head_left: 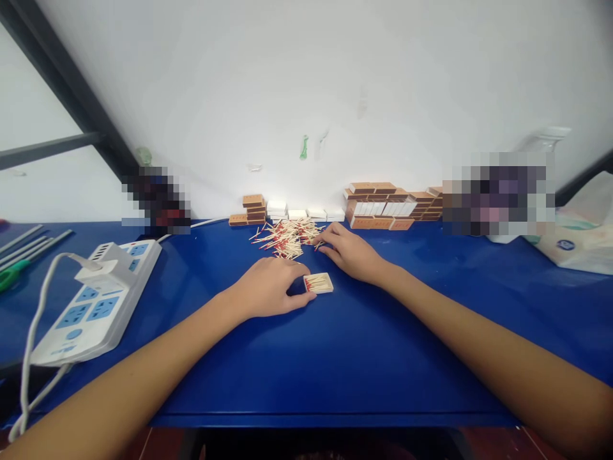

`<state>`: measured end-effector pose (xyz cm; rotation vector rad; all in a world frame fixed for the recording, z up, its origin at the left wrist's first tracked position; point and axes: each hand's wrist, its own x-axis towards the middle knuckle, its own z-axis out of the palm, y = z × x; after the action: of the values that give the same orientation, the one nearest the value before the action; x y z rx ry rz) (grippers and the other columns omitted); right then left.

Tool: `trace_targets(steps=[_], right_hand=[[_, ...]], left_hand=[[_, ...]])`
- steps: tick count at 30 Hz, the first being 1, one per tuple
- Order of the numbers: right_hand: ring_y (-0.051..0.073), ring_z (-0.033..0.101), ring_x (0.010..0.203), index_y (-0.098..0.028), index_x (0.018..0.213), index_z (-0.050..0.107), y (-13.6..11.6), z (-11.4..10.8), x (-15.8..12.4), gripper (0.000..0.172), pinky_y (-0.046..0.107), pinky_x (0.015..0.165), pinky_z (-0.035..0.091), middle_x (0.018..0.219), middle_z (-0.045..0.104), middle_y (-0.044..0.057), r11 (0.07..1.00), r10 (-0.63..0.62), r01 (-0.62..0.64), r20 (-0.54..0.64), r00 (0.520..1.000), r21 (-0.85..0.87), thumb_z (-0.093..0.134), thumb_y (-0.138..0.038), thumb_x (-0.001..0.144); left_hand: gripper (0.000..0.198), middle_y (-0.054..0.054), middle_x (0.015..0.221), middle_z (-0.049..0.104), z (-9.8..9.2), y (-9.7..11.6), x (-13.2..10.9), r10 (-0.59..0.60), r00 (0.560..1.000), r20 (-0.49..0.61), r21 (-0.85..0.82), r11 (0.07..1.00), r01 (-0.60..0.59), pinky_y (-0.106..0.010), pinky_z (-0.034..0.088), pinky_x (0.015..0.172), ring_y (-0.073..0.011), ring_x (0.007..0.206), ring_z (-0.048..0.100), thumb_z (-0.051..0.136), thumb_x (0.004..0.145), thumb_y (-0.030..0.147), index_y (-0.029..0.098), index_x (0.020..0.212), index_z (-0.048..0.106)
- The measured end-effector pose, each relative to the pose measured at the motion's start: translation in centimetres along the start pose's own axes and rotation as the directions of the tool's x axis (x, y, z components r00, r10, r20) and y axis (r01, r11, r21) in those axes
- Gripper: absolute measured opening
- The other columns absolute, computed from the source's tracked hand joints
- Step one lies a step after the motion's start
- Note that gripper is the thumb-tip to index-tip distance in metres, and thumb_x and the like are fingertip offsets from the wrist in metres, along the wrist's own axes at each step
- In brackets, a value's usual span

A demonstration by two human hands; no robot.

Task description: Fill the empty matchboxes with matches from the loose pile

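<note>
A small white matchbox tray (pixel 319 283) with red-tipped matches in it lies on the blue table (pixel 306 364). Thumb and fingers of my left hand (pixel 272 287) grip its left end. Behind it spreads a loose pile of matches (pixel 282 236) with red heads. My right hand (pixel 352 254) is at the pile's right edge, its fingertips pinched together on matches, a few of which show at the tips.
Along the wall stand brown matchboxes (pixel 254 211), white trays (pixel 297 214) and a larger stack of matchboxes (pixel 380 207). A power strip (pixel 96 306) with a white cable lies left. A plastic-wrapped pack (pixel 584 236) sits right, green-handled scissors (pixel 13 275) far left.
</note>
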<state>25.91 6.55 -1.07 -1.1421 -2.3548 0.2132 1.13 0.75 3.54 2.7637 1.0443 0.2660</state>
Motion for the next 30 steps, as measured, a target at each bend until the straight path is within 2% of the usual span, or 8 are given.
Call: trace_targets(steps=[3, 8, 14, 19, 30], right_hand=[[0.024, 0.063, 0.097, -0.021, 0.112, 0.066, 0.3, 0.3, 0.2, 0.017, 0.038, 0.087, 0.052, 0.114, 0.058, 0.010, 0.998, 0.054, -0.054, -0.003, 0.999, -0.038, 0.053, -0.028, 0.104], [0.020, 0.059, 0.084, -0.020, 0.098, 0.068, 1.3, -0.1, 0.3, 0.008, 0.032, 0.076, 0.047, 0.102, 0.059, 0.006, 0.994, 0.108, -0.108, -0.014, 0.994, -0.003, 0.064, -0.027, 0.099], [0.023, 0.061, 0.088, -0.019, 0.095, 0.067, 2.0, -0.6, -0.1, 0.012, 0.035, 0.080, 0.048, 0.101, 0.060, 0.008, 0.981, 0.179, -0.177, 0.024, 0.984, -0.074, 0.062, -0.028, 0.101], [0.023, 0.063, 0.086, -0.020, 0.101, 0.064, 1.3, -0.9, -0.5, 0.015, 0.037, 0.081, 0.050, 0.108, 0.059, 0.010, 0.976, 0.164, -0.151, 0.074, 0.984, -0.154, 0.054, -0.029, 0.104], [0.023, 0.062, 0.087, -0.022, 0.094, 0.062, 1.2, -2.2, -1.4, 0.017, 0.038, 0.083, 0.049, 0.106, 0.059, 0.009, 0.994, 0.106, -0.101, 0.123, 0.987, -0.041, 0.052, -0.033, 0.103]], left_hand=[[0.029, -0.002, 0.078, 0.071, 0.1, -0.1, 0.1, 0.007, 1.000, -0.009, -0.002, 1.000, -0.007, -0.028, 0.036, 0.057, -0.0161, 0.062, 0.061, 0.066, 0.095, 0.043, 0.018, 0.107, 0.073], [0.031, -0.001, 0.076, 0.070, 0.3, -0.3, 0.1, 0.011, 1.000, -0.021, 0.007, 1.000, -0.011, -0.028, 0.035, 0.057, -0.0151, 0.060, 0.059, 0.064, 0.096, 0.045, 0.019, 0.110, 0.075], [0.031, -0.001, 0.077, 0.070, 0.3, -0.2, 0.1, 0.018, 1.000, -0.022, 0.000, 1.000, -0.018, -0.028, 0.035, 0.057, -0.0155, 0.061, 0.059, 0.065, 0.095, 0.044, 0.019, 0.112, 0.075], [0.033, -0.001, 0.076, 0.070, 0.3, -0.2, 0.1, 0.011, 1.000, -0.022, 0.007, 1.000, -0.011, -0.029, 0.036, 0.057, -0.0157, 0.060, 0.059, 0.064, 0.096, 0.045, 0.019, 0.113, 0.075], [0.033, -0.002, 0.075, 0.069, 0.3, -0.3, 0.2, -0.001, 1.000, -0.019, 0.011, 1.000, 0.001, -0.029, 0.035, 0.057, -0.0156, 0.060, 0.059, 0.065, 0.096, 0.045, 0.019, 0.113, 0.075]])
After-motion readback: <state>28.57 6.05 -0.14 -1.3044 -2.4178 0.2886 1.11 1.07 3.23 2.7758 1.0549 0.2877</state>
